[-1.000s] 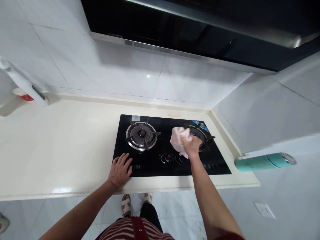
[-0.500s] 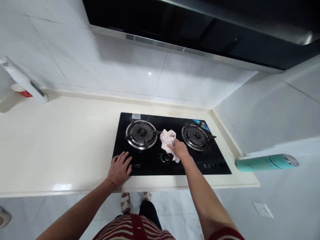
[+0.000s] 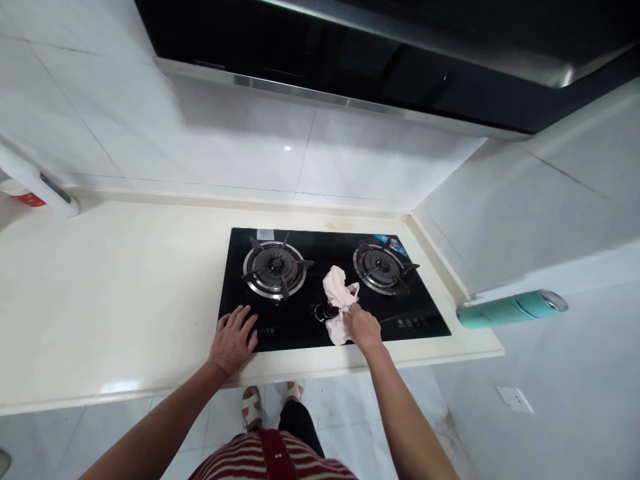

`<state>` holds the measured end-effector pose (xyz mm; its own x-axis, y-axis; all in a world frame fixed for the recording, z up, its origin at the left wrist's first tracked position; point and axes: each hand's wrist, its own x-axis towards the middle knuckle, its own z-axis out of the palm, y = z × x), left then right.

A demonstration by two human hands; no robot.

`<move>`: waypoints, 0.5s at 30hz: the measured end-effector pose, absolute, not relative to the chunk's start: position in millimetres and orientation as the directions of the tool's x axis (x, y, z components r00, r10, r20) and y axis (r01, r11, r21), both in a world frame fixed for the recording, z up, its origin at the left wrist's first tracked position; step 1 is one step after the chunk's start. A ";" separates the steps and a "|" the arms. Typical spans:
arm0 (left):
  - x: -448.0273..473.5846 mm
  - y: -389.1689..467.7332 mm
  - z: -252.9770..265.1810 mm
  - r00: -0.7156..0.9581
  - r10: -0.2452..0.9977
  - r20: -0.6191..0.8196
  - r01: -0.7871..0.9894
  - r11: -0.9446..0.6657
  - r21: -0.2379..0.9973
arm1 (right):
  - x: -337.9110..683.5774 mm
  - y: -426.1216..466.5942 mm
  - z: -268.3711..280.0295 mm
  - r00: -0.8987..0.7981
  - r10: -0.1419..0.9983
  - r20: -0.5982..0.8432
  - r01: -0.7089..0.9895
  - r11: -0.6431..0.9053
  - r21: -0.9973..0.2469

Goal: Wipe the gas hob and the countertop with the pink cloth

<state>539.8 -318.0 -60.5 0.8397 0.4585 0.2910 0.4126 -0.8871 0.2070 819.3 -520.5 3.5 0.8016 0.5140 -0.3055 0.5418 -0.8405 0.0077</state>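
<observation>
A black glass gas stove (image 3: 300,333) with two burners is set into the pale countertop. My right hand (image 3: 363,327) grips a crumpled light pink cloth (image 3: 340,287) near the front middle of the stove. Part of the cloth lies beside the control knob (image 3: 327,311), and its lower end reaches toward the stove's front edge. My left hand (image 3: 234,339) rests flat with fingers spread on the stove's front left corner. Behind the hands sit the left burner (image 3: 275,265) and the right burner (image 3: 381,267), each with dark pan supports.
Overhead hangs a dark range hood (image 3: 350,60). A teal bottle-like cylinder (image 3: 500,311) juts out at the counter's right end. At the far left, a white device (image 3: 45,187) leans near a red and white container (image 3: 27,198). A tiled wall (image 3: 240,147) runs behind the counter.
My right hand has pulled the cloth down toward the stove's front edge, exposing more of the knob. My left hand stays on the corner. The camera view has shifted slightly.
</observation>
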 end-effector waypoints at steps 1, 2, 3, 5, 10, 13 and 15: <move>539.7 -317.6 -60.2 0.841 0.456 0.291 0.411 -0.888 0.206 | 815.1 -525.5 3.1 0.804 0.509 -0.308 0.536 -0.844 0.004; 539.7 -317.1 -60.0 0.842 0.454 0.291 0.409 -0.889 0.204 | 810.4 -531.4 2.6 0.805 0.505 -0.312 0.531 -0.847 -0.002; 539.8 -316.6 -59.8 0.843 0.452 0.290 0.408 -0.890 0.201 | 804.8 -538.2 1.6 0.805 0.501 -0.319 0.527 -0.850 -0.007; 540.1 -315.6 -59.6 0.846 0.447 0.291 0.405 -0.893 0.197 | 790.4 -555.0 -2.4 0.798 0.504 -0.331 0.524 -0.851 -0.031; 540.8 -314.1 -60.1 0.847 0.436 0.303 0.392 -0.898 0.198 | 748.7 -615.0 -19.6 0.724 0.580 -0.374 0.471 -0.811 -0.346; 541.0 -313.2 -61.3 0.845 0.435 0.311 0.396 -0.900 0.184 | 736.1 -661.4 -16.4 0.655 0.570 -0.496 0.224 -0.773 -0.593; 541.4 -312.5 -62.3 0.847 0.431 0.311 0.395 -0.902 0.173 | 736.2 -695.5 -3.4 0.634 0.552 -0.542 0.046 -0.726 -0.686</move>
